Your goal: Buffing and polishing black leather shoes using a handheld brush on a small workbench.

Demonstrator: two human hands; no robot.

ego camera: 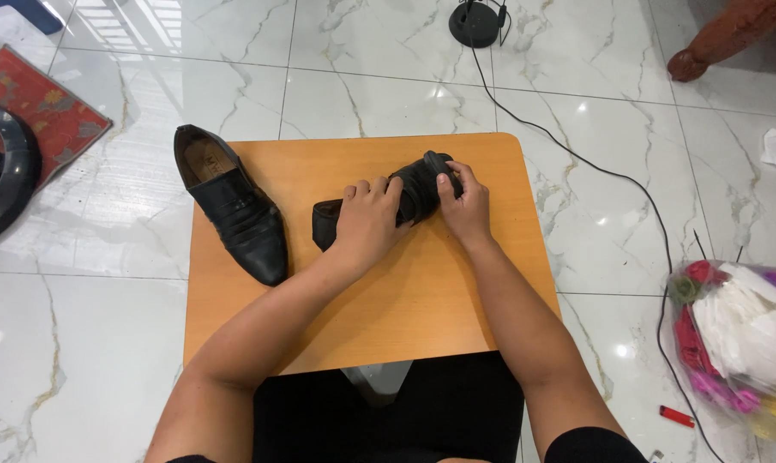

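Left hand (366,221): closed over the middle of a black shoe (414,195), which is pinned on its side on the table (405,300).
Right hand (465,201): fingers curled round the end of the same shoe.
Shoe position: towards the back of the tabletop, right of centre.
Grip advice: the shoe is best kept braced by the left hand while it is worked by the right.
Second shoe (234,206): matt black leather, pointed, upright at the left edge, heel overhanging.
Surfaces: smooth orange wood; glossy marbled floor (105,300).
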